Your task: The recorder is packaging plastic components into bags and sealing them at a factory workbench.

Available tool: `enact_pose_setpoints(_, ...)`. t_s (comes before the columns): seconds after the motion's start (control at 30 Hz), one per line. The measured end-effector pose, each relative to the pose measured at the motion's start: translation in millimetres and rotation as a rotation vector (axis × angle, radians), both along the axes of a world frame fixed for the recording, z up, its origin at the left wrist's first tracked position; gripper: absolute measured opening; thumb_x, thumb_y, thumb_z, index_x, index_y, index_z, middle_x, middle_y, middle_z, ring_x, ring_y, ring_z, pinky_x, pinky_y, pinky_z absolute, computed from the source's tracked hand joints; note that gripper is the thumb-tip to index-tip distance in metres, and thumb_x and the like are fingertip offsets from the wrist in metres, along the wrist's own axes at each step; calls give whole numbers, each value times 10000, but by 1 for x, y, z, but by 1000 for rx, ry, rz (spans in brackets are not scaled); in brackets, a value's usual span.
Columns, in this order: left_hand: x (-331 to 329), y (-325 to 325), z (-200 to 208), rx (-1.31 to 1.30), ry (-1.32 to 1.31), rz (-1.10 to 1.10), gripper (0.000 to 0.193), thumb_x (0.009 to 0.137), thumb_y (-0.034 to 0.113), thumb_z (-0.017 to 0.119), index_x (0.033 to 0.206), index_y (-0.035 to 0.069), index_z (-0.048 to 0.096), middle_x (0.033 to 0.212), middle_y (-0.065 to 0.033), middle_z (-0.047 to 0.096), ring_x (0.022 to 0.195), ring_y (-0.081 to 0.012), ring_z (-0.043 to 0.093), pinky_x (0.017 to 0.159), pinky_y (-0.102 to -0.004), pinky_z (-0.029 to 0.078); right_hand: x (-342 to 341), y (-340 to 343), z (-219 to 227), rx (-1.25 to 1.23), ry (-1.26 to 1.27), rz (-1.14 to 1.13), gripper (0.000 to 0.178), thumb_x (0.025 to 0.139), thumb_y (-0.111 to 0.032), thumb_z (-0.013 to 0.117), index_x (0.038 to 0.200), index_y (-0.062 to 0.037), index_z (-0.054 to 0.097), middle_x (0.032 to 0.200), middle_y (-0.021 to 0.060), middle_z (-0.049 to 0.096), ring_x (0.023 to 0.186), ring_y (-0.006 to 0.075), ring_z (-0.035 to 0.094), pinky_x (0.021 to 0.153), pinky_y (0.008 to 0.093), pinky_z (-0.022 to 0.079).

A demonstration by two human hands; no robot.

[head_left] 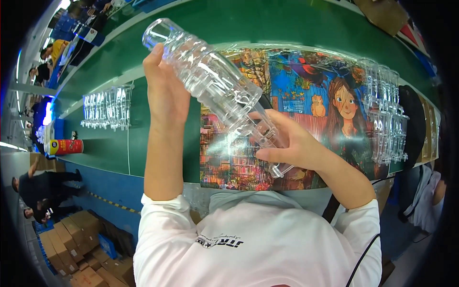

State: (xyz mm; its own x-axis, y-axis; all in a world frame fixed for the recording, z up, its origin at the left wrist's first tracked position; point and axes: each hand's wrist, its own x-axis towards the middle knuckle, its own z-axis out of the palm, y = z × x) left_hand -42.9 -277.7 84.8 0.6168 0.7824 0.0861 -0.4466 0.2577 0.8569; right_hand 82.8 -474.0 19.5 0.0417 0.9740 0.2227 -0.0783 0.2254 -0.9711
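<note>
- Head view: one long, clear ribbed plastic piece point(210, 71) spans the gap between the two hands, each of which touches it, so neither is nearer.
- Its long axis slants from beyond the left hand, out away from the body, down to just past the right hand, nearer the body. The broad, rounded end lies at the left hand; the narrower end, with a small hooked tip, pokes out below the right hand.
- Left hand point(167, 91): cupped against the broad end from the outer side, thumb up along it; its other fingers are mostly hidden behind the piece, so their exact hold cannot be told.
- Right hand point(299, 143): curled about the narrow end, thumb on the body side and forefinger across from it, pinching the piece between them.
- Under the piece and the right hand lies a colourful printed mat point(229, 172); whether the hooked tip touches it cannot be told.
- Right of the right hand, on the mat, similar clear pieces point(388, 138) stand close together in two groups.
- Left of the left hand, on the green surface point(287, 28), lies another row of clear pieces point(107, 107); further left is a red and yellow can point(67, 146).
</note>
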Motion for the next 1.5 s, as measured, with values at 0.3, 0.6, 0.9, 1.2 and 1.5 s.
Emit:
enact_pose_setpoints(0.3,-2,5,1,141,53,71,498,901,448,473,1115,2,535,1051,-111,601,1032,-203,559,911,-364,431,19,-6,28,-445,807,520,654,742,-201,620,1298,46,378,881,106,569,676,142,590,657,293,525)
enact_pose_setpoints(0.6,-1,5,-8,41,37,-89,638,849,518,520,1172,-31,499,1155,-188,567,1055,-253,569,891,-369,476,9,-5,37,-537,695,573,1069,662,-619,693,1284,155,298,868,161,565,684,204,614,540,282,540)
enact_pose_setpoints(0.9,1,1,-6,-80,-388,-337,687,816,428,591,1319,41,326,1214,-252,512,1100,-340,544,926,-460,461,5,-9,31,-508,597,390,649,785,-126,631,1351,-5,337,946,115,578,751,181,606,652,300,534)
enact_pose_setpoints(1.2,-3,0,-4,78,-279,-319,657,751,340,689,1283,129,367,1123,-197,559,1033,-387,576,826,-512,514,-7,-13,41,-505,472,316,585,779,-16,631,1302,-5,368,777,85,554,609,130,539,542,258,461)
enact_pose_setpoints(1.5,7,-4,-1,28,-379,-319,605,747,210,724,1191,88,331,970,-167,611,880,-314,642,775,-446,528,-9,-17,35,-478,482,220,669,707,-51,656,1303,25,364,697,69,504,479,111,475,400,235,399)
